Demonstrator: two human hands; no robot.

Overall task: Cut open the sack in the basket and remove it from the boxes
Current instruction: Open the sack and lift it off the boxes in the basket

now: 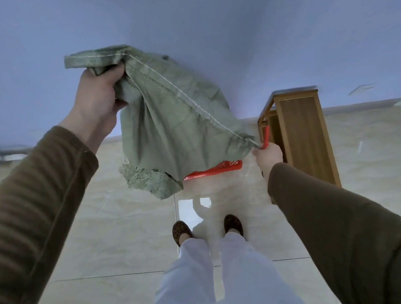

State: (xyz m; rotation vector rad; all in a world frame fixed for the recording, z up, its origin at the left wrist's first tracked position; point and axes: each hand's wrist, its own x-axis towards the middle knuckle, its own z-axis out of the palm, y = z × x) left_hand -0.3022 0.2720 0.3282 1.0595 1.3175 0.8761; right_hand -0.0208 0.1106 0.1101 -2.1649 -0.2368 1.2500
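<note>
green woven sack [175, 119] hangs in the air in front of the person, lifted clear above the red basket [216, 169], which sits on the tiled floor [102, 233]. only a strip of the basket's latticed near rim shows under the sack, so its contents cannot be seen. the sack's long axis runs on a slant from upper left down to lower right, following a pale stitched seam along its edge. it looks limp, creased and empty, with a frayed, ragged cut edge drooping at the lower left. the left hand [98, 97] is closed in a fist grip around the bunched upper corner of the sack. the right hand [268, 156] is closed too, pinching the sack's lower right corner together with a red-handled tool [266, 136] that points upward; its blade cannot be made out. a wooden cabinet [302, 135] stands just beside the right hand, against the blue wall [253, 25].
</note>
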